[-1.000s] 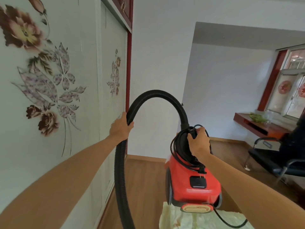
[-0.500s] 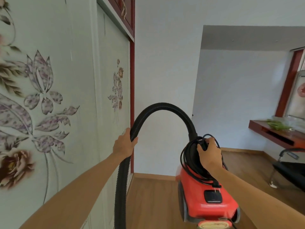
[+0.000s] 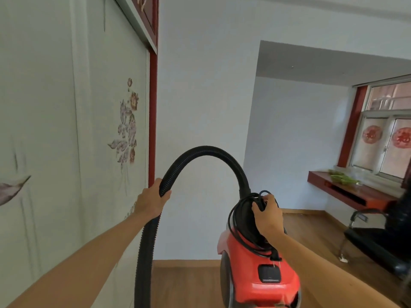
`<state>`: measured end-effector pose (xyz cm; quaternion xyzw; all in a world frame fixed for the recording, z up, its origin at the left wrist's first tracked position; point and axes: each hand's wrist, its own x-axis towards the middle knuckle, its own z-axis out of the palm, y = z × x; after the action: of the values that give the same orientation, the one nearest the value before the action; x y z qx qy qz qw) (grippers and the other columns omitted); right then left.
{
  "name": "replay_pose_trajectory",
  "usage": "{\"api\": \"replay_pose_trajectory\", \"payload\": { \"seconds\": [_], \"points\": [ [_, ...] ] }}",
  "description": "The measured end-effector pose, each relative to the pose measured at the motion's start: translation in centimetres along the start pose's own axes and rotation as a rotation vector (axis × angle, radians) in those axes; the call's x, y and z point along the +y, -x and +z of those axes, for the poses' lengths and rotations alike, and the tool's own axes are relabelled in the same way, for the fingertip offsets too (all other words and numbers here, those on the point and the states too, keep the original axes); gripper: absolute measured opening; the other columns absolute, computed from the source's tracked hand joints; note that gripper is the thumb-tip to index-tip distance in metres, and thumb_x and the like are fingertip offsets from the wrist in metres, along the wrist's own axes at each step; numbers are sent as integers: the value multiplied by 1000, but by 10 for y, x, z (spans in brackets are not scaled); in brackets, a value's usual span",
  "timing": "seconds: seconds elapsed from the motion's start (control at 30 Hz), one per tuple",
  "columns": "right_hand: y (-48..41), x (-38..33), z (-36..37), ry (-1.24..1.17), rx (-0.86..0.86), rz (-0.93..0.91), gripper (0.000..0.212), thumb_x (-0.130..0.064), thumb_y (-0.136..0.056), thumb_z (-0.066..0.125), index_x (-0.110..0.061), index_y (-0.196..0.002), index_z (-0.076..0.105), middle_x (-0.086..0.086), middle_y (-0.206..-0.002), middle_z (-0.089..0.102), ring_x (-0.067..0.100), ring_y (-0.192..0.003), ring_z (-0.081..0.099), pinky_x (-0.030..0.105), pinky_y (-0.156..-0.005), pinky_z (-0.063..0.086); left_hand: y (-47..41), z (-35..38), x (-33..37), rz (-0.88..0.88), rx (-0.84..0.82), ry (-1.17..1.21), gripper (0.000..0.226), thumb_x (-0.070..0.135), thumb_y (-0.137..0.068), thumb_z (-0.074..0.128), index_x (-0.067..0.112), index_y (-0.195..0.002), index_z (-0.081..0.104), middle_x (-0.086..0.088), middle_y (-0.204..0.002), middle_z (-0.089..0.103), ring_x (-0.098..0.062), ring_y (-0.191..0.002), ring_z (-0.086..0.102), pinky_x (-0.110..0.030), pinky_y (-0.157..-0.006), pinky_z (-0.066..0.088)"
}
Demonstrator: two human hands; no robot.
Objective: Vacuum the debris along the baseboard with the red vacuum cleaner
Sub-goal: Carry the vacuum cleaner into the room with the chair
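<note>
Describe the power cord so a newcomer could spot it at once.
Find the red vacuum cleaner, low centre. At its top, under the right hand, the power cord hangs in thin black loops. Unlike the thick ribbed hose beside it, it is smooth and slim.

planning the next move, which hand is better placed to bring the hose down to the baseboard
Left, probably: the left hand grips the black hose, while the right hand is busy holding the red vacuum cleaner.
</note>
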<state>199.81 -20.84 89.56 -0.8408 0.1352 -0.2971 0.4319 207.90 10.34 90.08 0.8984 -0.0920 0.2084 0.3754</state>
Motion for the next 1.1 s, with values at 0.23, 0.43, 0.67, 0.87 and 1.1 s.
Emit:
{"api": "replay_pose_trajectory", "payload": {
  "seconds": [0.23,0.43,0.67,0.87,1.1],
  "points": [
    [-69,14,37,69,-2,33,17,-24,-98,54,-21,-104,38,-5,-78,53,20,-67,60,48,-69,59,-72,49,-13,18,-30,-6,32,35,-100,54,12,-122,49,-2,-82,56,-10,-60,52,-19,-48,36],
    [-145,41,74,95,-3,40,19,-25,-98,55,-16,-110,43,-5,-77,53,21,-67,61,45,-67,59,-144,100,-29,11,-44,-23,34,37,-100,54,13,-122,47,-2,-85,57,-9,-59,53,-18,-46,36],
    [-262,66,118,85,-16,54,18,-23,-97,56,-15,-105,42,-1,-77,55,20,-66,60,47,-65,59,-257,172,-36,24,-47,-21,34,40,-99,54,12,-118,47,-5,-85,59,-11,-59,54,-21,-47,39],
    [-352,84,143,84,6,29,25,-21,-97,56,-7,-115,46,-5,-75,52,13,-66,56,39,-66,54,-335,226,-32,21,-44,-8,32,40,-100,53,14,-116,44,-6,-85,60,-14,-59,55,-24,-47,39],
    [-426,110,151,140,21,24,26,-21,-97,56,-7,-117,46,-4,-77,52,19,-69,56,37,-68,51,-402,280,-22,26,-64,31,30,39,-100,52,13,-113,42,-7,-84,59,-14,-58,53,-23,-47,38]
  ]
}}
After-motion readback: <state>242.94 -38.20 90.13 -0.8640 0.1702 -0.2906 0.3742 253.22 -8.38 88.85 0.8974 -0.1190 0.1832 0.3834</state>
